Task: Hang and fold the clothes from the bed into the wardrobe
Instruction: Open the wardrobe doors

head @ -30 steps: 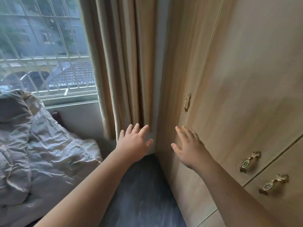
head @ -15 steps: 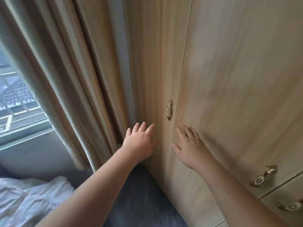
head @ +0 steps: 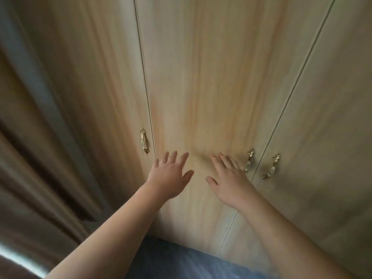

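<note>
Pale wood-grain wardrobe (head: 211, 57) fills the view straight ahead, its doors shut. Before the middle door (head: 201, 121) both hands are raised, backs to the camera: the left hand (head: 168, 176) is near that door's left seam, and the right hand (head: 229, 182) is just beside its brass handle (head: 248, 163). Fingers of both are straight and spread, holding nothing; whether they touch the panel cannot be told. A second handle (head: 270, 170) sits on the right door, a third handle (head: 143, 143) on the left door. Brown curtain (head: 40, 158) hangs at left — blue-grey floor (head: 181, 260) lies below.
</note>
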The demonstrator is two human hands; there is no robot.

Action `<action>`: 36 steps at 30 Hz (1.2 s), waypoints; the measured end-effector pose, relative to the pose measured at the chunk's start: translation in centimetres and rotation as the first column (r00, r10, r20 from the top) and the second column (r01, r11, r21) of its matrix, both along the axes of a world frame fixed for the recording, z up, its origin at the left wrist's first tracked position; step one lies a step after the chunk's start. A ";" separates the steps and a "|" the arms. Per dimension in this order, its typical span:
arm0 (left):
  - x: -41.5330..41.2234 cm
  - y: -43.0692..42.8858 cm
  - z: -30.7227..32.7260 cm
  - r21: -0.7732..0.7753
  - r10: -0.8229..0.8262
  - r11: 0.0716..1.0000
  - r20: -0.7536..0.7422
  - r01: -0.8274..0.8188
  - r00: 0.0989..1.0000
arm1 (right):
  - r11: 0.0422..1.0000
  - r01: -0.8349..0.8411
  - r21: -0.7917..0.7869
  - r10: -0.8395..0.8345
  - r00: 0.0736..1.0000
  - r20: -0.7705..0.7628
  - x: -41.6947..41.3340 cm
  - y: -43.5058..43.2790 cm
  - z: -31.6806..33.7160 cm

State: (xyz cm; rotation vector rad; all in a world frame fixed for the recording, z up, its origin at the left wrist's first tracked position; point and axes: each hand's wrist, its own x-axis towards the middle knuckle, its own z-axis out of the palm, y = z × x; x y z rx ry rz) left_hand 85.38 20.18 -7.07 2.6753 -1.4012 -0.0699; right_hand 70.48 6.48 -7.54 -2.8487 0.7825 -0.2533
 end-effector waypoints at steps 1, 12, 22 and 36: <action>-0.8 -0.2 0.0 0.006 -0.044 0.999 0.002 0.044 0.999 | 0.999 0.046 0.015 -0.046 0.999 -0.002 -1.3 0.4 0.2; -9.0 -7.1 0.2 0.039 -0.312 0.949 -0.002 0.312 0.950 | 0.945 0.324 0.047 -0.325 0.945 0.027 -12.7 -1.5 0.6; -9.1 -12.3 -2.2 0.051 -0.250 0.966 -0.075 0.254 0.965 | 0.717 0.371 0.590 -0.570 0.800 0.189 -9.9 -10.8 -1.7; -13.3 -8.9 -4.5 -0.083 -0.428 0.896 -0.425 0.437 0.797 | 0.712 0.399 0.577 -0.612 0.756 0.232 -15.4 -5.1 -5.7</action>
